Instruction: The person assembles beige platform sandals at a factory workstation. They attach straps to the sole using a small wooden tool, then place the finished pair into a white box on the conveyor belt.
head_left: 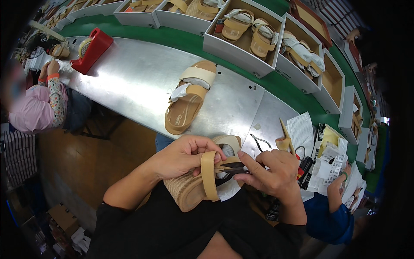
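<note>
A beige wedge sandal with a woven rope-like sole lies on its side in front of my body. My left hand is closed on its tan strap, fingers pinching the strap's edge. In my right hand are small black scissors, their two blades parted and their tips at the strap by my left fingertips. White tissue shows inside the held sandal. Its mate, another tan sandal with a cream front strap and tissue tucked in, rests on the metal table beyond my hands.
Nippers lie on the metal table at right, near papers. A red tape dispenser stands far left. Open shoe boxes line the green surface behind. Co-workers sit left and right.
</note>
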Demonstrator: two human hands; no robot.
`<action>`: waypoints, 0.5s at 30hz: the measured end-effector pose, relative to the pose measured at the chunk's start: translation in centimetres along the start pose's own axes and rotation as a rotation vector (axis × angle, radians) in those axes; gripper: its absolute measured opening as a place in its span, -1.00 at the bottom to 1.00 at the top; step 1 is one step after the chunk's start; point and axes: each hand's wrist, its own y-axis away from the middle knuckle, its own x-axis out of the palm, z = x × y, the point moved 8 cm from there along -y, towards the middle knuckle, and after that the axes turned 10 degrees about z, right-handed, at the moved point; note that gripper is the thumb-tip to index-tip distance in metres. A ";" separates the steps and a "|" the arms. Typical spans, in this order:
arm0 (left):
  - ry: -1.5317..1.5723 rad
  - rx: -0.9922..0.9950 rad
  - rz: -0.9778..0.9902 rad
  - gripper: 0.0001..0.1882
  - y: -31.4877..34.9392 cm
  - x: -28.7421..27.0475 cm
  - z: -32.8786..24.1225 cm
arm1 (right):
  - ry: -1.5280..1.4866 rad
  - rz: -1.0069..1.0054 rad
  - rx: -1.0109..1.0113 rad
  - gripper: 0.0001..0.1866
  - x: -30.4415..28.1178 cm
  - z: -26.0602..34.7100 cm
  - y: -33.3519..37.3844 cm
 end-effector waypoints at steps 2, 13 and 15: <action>-0.016 -0.009 0.032 -0.78 0.1 -0.1 0.0 | 0.018 0.002 -0.013 -0.52 -0.1 0.3 -0.1; -0.019 -0.015 0.049 -0.77 -0.3 -0.4 0.1 | -0.024 -0.024 0.017 -0.56 0.5 -0.1 0.2; -0.021 -0.023 0.051 -0.77 -0.4 -0.4 0.1 | -0.027 -0.022 0.031 -0.55 0.7 -0.2 0.4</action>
